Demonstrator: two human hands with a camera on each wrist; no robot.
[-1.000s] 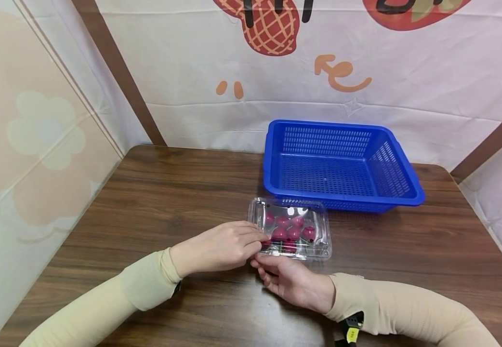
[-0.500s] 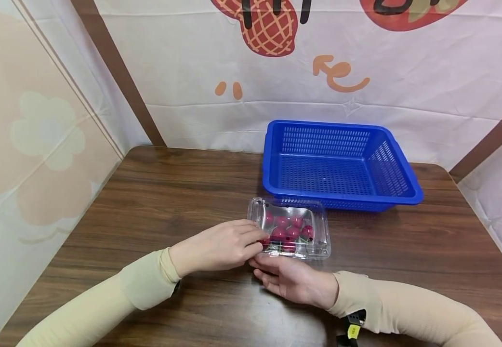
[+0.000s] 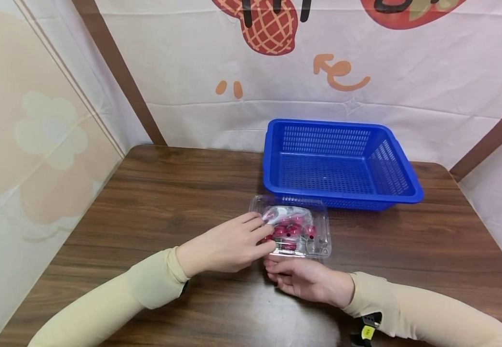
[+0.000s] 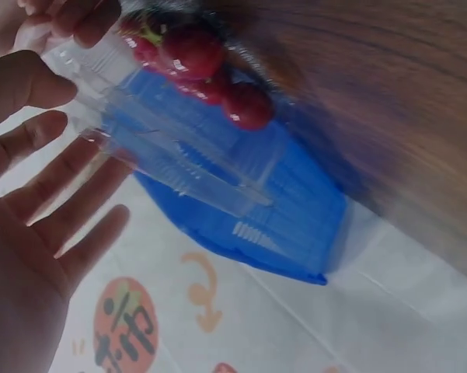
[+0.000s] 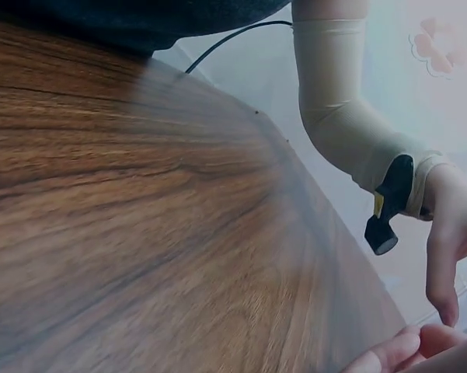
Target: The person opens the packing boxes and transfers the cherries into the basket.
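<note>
A clear plastic clamshell box [image 3: 322, 241] sits on the table before the blue basket, with several red cherries [image 3: 292, 229] inside. Its lid [image 4: 210, 175] stands tilted up from the cherries in the left wrist view. My left hand [image 3: 229, 244] reaches over the box's near left corner, its fingers spread and fairly straight, touching the lid. At the near edge my right hand [image 3: 309, 279], fingers curled, holds the front rim. Its fingertips [image 4: 93, 25] lie on the clear plastic. The right wrist view shows mostly bare table, with the left hand [image 5: 454, 217] at its right edge.
A blue perforated basket [image 3: 344, 198] stands right behind the box, near the back edge of the wooden table [image 3: 181, 193]. Behind the table hangs a printed white cloth [image 3: 190, 62]. A dark cable [image 5: 233, 35] runs past the table edge in the right wrist view.
The lid's reflections have shifted and the lid has risen. My left fingers have spread farther over the box. My right hand has slid slightly right along the near rim.
</note>
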